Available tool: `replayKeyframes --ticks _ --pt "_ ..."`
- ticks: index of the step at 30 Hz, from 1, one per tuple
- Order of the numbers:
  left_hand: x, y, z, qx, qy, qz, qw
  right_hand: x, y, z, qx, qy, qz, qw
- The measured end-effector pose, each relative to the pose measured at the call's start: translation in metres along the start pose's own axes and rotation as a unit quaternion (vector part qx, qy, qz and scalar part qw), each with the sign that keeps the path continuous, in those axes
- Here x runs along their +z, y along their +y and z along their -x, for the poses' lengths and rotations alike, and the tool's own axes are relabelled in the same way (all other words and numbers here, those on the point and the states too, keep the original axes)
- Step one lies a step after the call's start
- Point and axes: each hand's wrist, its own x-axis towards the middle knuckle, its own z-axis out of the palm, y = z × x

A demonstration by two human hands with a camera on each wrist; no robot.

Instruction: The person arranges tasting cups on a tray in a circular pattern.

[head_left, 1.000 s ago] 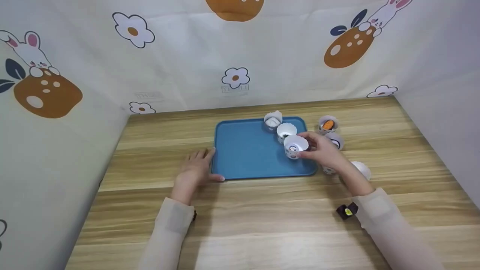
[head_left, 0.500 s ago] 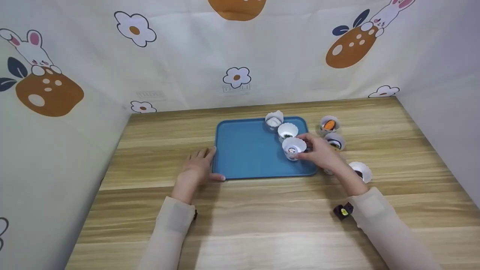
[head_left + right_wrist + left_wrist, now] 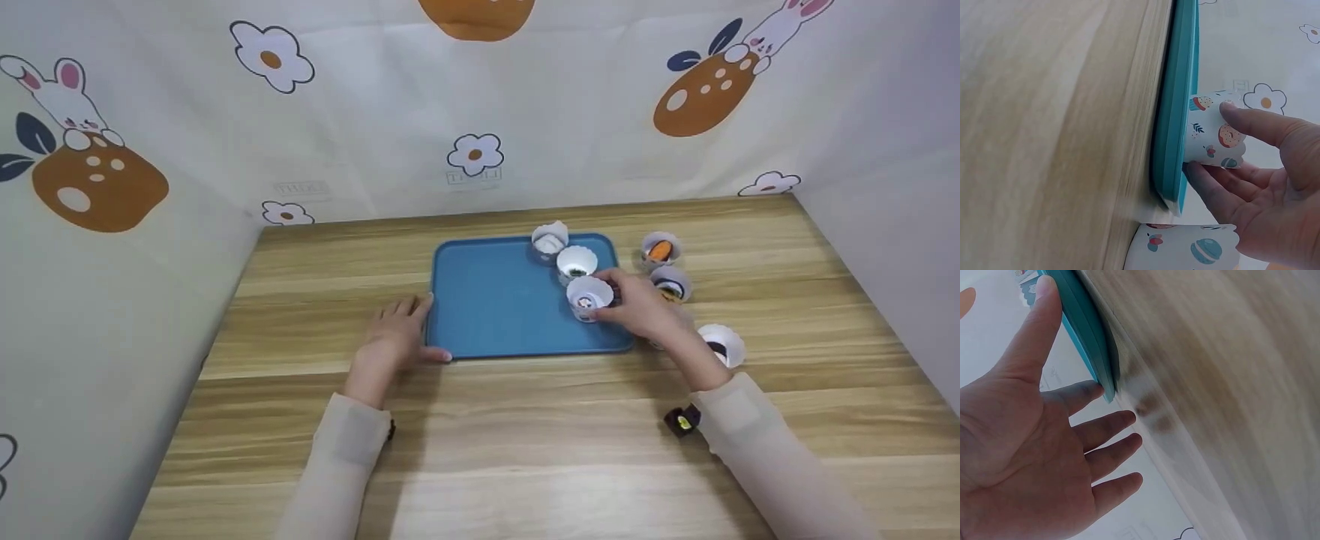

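Observation:
A blue tray [image 3: 502, 300] lies on the wooden table. My right hand [image 3: 643, 306] pinches a white paper cupcake cup [image 3: 589, 298], thumb on the near side and fingers on the far side. In the right wrist view this printed cup [image 3: 1214, 130] stands on the tray, just inside its rim. Two more cups stand behind it on the tray, one with something dark inside [image 3: 577, 264] and one with something white [image 3: 550, 241]. My left hand [image 3: 394, 334] rests at the tray's left end, fingers spread; its thumb and index finger touch the rim [image 3: 1086, 332].
Right of the tray stand several more cups: one with an orange piece [image 3: 660, 250], one with a dark-ringed piece [image 3: 670, 285], and a white one with something dark [image 3: 721, 346]. Another is partly hidden under my right hand. A patterned cloth [image 3: 375, 112] hangs behind the table.
My right hand has lowered the cup slightly onto the tray, in front of the other two cups. The left hand stays at the tray's edge.

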Motion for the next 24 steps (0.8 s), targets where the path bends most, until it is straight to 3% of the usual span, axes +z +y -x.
replayKeyframes --ticks 10,24 --pt "0.001 -0.001 -0.001 -0.002 -0.004 -0.008 1.0 0.0 -0.001 0.002 0.003 0.0 0.043 0.9991" --pt "0.001 0.0 -0.001 -0.002 -0.002 -0.009 1.0 -0.013 -0.006 0.009 0.0 -0.009 -0.019 0.9998"
